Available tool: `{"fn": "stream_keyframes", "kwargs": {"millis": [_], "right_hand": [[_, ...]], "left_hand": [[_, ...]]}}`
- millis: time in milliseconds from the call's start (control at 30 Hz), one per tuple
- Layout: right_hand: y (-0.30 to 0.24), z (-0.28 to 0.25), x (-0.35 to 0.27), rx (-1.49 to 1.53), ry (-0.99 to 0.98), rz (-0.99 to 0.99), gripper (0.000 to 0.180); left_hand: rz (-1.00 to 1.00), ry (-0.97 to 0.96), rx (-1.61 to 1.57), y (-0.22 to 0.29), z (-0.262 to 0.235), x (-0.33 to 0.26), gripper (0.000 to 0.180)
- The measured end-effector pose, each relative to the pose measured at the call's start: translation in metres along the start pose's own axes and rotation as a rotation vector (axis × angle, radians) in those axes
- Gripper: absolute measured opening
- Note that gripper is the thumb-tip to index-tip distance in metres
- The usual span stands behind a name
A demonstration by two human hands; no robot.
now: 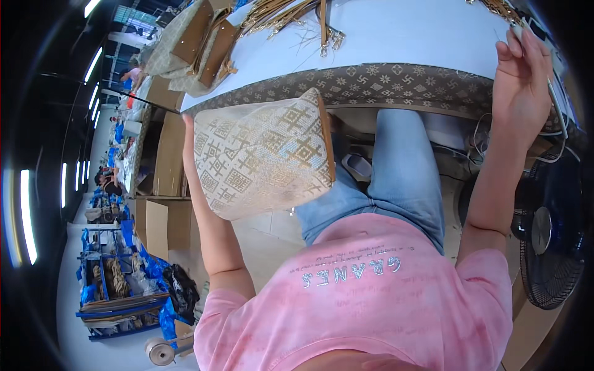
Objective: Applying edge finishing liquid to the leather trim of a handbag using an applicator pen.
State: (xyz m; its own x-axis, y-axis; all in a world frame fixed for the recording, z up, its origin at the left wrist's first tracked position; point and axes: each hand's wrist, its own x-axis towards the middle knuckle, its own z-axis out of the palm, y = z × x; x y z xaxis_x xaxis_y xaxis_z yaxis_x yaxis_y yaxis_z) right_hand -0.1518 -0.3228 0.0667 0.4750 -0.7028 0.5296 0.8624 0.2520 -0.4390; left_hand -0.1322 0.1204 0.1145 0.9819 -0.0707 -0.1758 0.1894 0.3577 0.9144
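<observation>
A cream handbag (263,154) with a gold-brown geometric pattern and a tan edge hangs tilted in front of the table edge, above my lap. My left hand (189,123) holds it at its far left side; most of the fingers are hidden behind the bag. Over the table's right end my right hand (523,80) is raised, palm showing and fingers curled together. A small whitish thing shows at its fingertips, too unclear to name.
The white-topped table (396,37) has a patterned brown edge. Similar bags (185,49) stand at its left, with tan straps (278,15) and metal clasps (334,40) at the back. A black fan (541,229) stands at right; a blue shelf rack (120,278) and cardboard box (167,229) are at left.
</observation>
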Motion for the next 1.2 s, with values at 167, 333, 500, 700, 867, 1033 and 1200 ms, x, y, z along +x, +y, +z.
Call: {"fn": "stream_keyframes", "kwargs": {"millis": [167, 333, 500, 700, 867, 1033, 1200], "right_hand": [[-0.010, 0.014, -0.002, 0.065, -0.154, 0.018, 0.011], [-0.016, 0.040, -0.011, 0.016, -0.146, 0.094, 0.003], [0.015, 0.065, -0.039, 0.294, -0.424, 0.544, 0.015], [0.071, 0.071, -0.096, 0.209, -0.605, 0.823, 0.010], [0.103, 0.066, -0.122, 0.127, -0.545, 1.037, 0.010], [0.117, 0.063, -0.128, 0.104, -0.529, 1.148, 0.011], [0.125, 0.060, -0.125, 0.063, -0.547, 1.186, 0.011]], "left_hand": [[-0.247, -0.032, -0.074, -0.007, 0.018, 0.000, 0.055], [-0.249, -0.374, 0.067, -0.066, 0.024, 0.021, 0.038], [-0.382, -0.534, -0.072, -0.101, 0.074, 0.051, 0.026], [-0.443, -0.458, -0.081, -0.108, 0.076, 0.080, 0.027], [-0.377, -0.372, 0.205, -0.105, 0.045, 0.089, 0.034], [0.602, -0.376, 1.012, -0.084, 0.012, 0.080, 0.035], [0.650, -0.498, 1.151, -0.067, 0.009, 0.056, 0.037]]}}
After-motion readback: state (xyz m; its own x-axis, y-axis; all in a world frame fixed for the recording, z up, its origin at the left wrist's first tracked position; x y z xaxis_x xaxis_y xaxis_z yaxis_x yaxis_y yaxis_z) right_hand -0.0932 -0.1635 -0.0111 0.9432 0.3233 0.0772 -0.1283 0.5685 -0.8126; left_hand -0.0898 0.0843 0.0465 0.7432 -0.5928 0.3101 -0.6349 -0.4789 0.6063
